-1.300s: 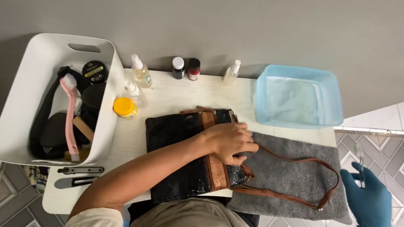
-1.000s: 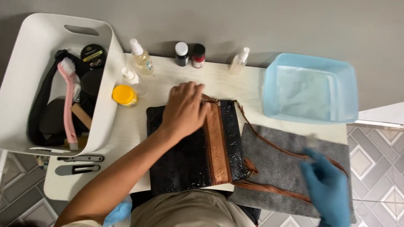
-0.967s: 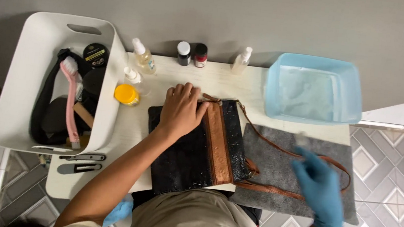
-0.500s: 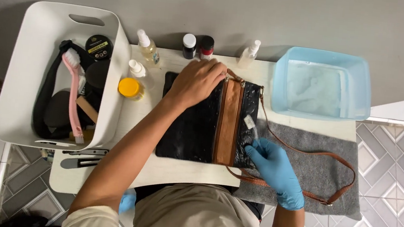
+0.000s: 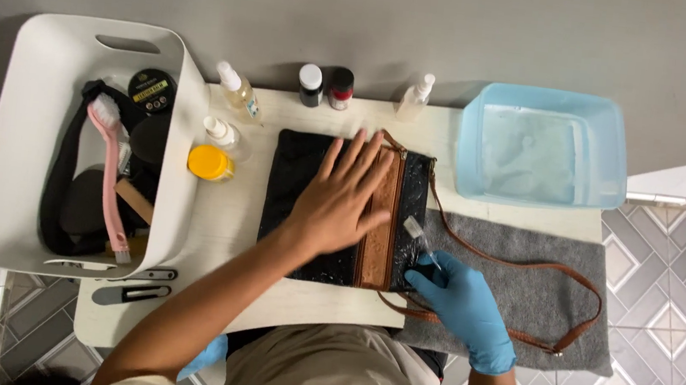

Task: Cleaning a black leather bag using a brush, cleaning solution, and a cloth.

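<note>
the black crossbody bag (image 5: 316, 207) lies flat on the white table (image 5: 228, 231), its right edge over the grey towel (image 5: 519, 296). a tan leather band (image 5: 381, 222) runs down the bag near that edge, and the thin brown strap (image 5: 555, 274) loops out across the towel.

the bare left hand (image 5: 342, 205) rests palm down on the bag, fingers spread wide and flat, gripping nothing, only pressing. the right hand (image 5: 463, 303), in a blue glove, is closed around a small clear-handled brush (image 5: 423, 242), its tip touching the bag's right edge beside the tan band.

the bag looks soft and light, with a glossy, perhaps wet face that could be slippery; it would likely slide or buckle unless pinned flat. the firmer tan band or the strap ends seem the surest places to hold.

left of the bag stand a yellow-capped jar (image 5: 210, 163) and 2 small spray bottles, and a white bin (image 5: 189, 117) holding a pink brush (image 5: 108, 168). a pale blue tub (image 5: 543, 150) sits at the far right.
</note>
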